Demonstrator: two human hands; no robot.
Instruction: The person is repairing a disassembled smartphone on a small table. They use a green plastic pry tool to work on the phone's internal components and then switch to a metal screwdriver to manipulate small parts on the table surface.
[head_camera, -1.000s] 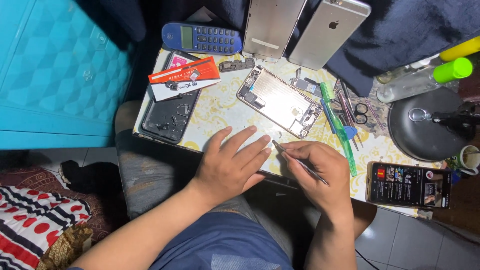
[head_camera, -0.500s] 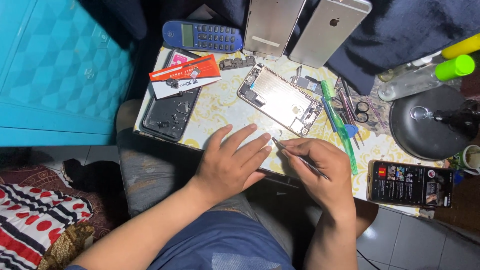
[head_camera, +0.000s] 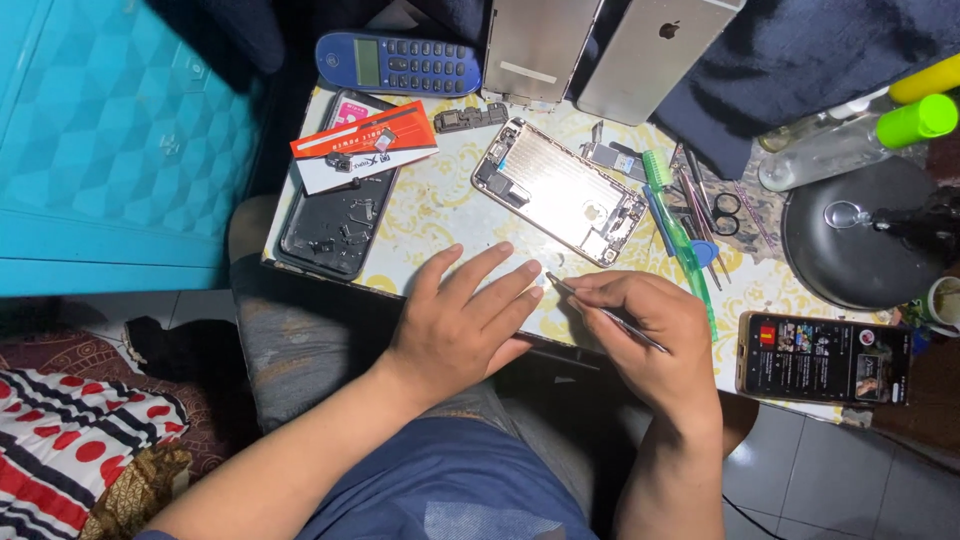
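Right hand (head_camera: 645, 325) is pinched around thin metal tweezers (head_camera: 600, 312), tip right by the left fingertips. Left hand (head_camera: 462, 325) lies flat and open on the counter (head_camera: 440, 205), holding nothing, just below the opened phone chassis (head_camera: 562, 190).

head cam | looks steeply down | near | worktable (head_camera: 440, 215), lap in frame

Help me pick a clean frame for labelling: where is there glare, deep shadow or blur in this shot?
Head view: glare whitens the middle of the opened phone shell; the table is brightly lit, while the floor below and the dark cloth at top fall into shadow. The left hand, right hand and tweezers look sharp, with no obvious motion blur.
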